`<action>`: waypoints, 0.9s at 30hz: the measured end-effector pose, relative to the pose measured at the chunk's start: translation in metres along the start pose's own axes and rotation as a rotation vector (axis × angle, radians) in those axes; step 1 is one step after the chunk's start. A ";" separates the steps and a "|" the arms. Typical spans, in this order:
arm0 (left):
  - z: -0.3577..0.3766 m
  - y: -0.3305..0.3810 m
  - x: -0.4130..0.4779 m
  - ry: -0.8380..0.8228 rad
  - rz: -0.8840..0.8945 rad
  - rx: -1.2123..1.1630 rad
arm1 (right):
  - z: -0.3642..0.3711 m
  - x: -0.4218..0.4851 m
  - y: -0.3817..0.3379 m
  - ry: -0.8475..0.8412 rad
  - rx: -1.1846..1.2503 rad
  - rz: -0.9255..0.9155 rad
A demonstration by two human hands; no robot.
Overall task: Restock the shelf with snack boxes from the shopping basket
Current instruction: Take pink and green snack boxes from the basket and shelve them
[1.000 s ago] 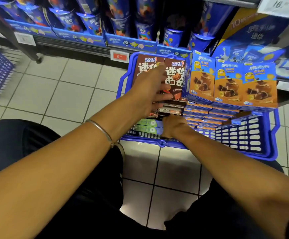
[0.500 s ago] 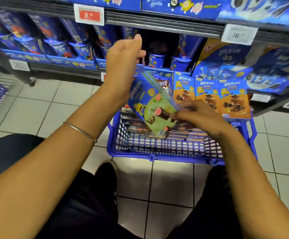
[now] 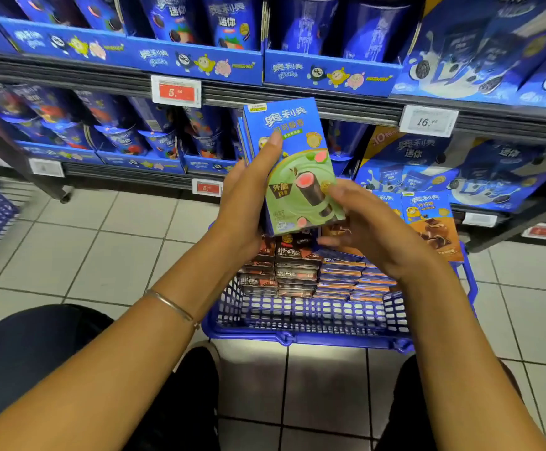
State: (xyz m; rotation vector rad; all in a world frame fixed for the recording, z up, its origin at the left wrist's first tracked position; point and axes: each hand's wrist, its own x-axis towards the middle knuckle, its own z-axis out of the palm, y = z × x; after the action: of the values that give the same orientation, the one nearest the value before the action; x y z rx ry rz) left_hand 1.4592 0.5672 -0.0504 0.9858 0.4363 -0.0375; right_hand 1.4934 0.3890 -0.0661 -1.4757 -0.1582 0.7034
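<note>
Two hands hold a small stack of green snack boxes (image 3: 294, 164) upright above the shopping basket (image 3: 297, 320). The left hand (image 3: 249, 203) has its grip wrapped round the stack's left side, thumb on the front face. The right hand (image 3: 372, 229) has its grip pinching the lower right corner. In the blue basket, on the tiled floor (image 3: 102, 242), lie rows of brown boxes (image 3: 294, 255) and flat orange boxes (image 3: 356, 278). Behind it is the shelf (image 3: 346, 107) of blue cookie packs, with a red price tag (image 3: 175, 91) on its rail.

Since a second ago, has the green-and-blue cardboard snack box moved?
Yes. The green-and-blue snack box rose out of the blue plastic basket; left hand and right hand hold it above the rim.
</note>
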 end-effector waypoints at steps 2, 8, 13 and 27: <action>-0.001 -0.002 0.002 0.013 0.029 0.038 | 0.005 0.005 -0.008 0.052 0.024 -0.090; -0.007 -0.007 0.015 0.042 0.043 0.054 | 0.014 0.024 -0.013 0.140 0.025 -0.176; 0.005 0.024 0.012 0.091 -0.030 0.009 | 0.028 0.024 -0.043 0.205 0.133 -0.124; 0.160 0.399 -0.135 0.142 0.175 0.184 | 0.123 -0.079 -0.459 0.150 -0.037 -0.195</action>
State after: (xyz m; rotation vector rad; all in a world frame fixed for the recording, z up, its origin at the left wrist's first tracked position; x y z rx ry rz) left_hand 1.4799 0.6374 0.3940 1.2091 0.4817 0.1532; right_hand 1.5219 0.4810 0.4063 -1.5191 -0.1982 0.4326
